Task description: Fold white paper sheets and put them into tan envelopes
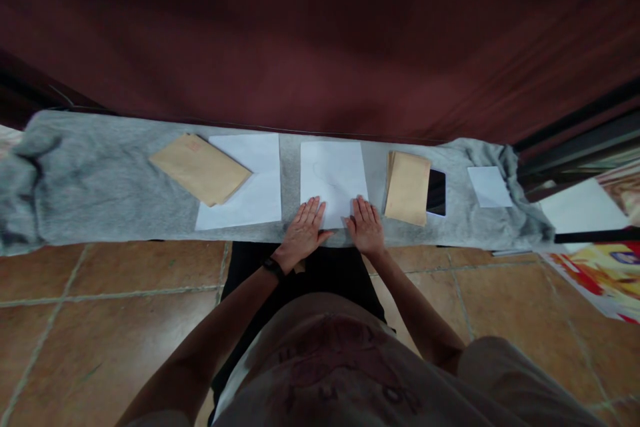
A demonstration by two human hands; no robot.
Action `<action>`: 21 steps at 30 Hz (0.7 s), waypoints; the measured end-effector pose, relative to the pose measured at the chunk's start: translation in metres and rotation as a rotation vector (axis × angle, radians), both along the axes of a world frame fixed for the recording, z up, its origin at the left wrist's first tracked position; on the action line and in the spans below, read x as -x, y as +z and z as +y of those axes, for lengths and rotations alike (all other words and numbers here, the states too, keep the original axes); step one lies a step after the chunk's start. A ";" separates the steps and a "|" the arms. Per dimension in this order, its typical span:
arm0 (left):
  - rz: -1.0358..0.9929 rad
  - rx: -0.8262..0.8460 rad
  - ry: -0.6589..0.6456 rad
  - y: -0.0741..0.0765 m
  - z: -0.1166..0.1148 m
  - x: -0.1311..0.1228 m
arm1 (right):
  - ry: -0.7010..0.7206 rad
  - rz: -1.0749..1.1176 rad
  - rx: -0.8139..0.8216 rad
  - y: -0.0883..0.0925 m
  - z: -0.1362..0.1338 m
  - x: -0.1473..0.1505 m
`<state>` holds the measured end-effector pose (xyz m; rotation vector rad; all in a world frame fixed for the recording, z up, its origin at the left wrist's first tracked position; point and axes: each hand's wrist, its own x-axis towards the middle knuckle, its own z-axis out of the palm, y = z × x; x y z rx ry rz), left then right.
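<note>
Head view: one sheet [333, 170], flat, unfolded, under my left hand [304, 229] and right hand [367, 229], grasping nothing; left envelopes [203, 170], right envelopes [409, 188] untouched

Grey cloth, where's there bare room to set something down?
The widest bare patch of grey cloth lies left of the angled brown envelopes, though rumpled; another lies between the dark device and the small white paper. It's crowded in the middle, where the left hand and right hand rest on the white sheet.
</note>
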<state>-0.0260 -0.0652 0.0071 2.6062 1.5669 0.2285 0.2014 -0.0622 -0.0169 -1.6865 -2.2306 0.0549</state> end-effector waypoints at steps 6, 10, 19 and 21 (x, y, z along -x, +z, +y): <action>-0.034 -0.033 0.073 -0.003 -0.005 0.008 | -0.027 0.006 -0.009 -0.001 -0.008 -0.007; -0.040 -0.026 0.143 -0.001 -0.008 0.012 | -0.040 0.017 0.000 0.000 -0.015 -0.012; -0.152 -0.088 0.218 0.006 0.001 -0.010 | -0.086 0.099 0.054 0.010 -0.014 -0.004; -0.181 -0.083 0.159 0.005 0.010 -0.025 | -0.035 0.114 0.074 0.015 -0.007 0.009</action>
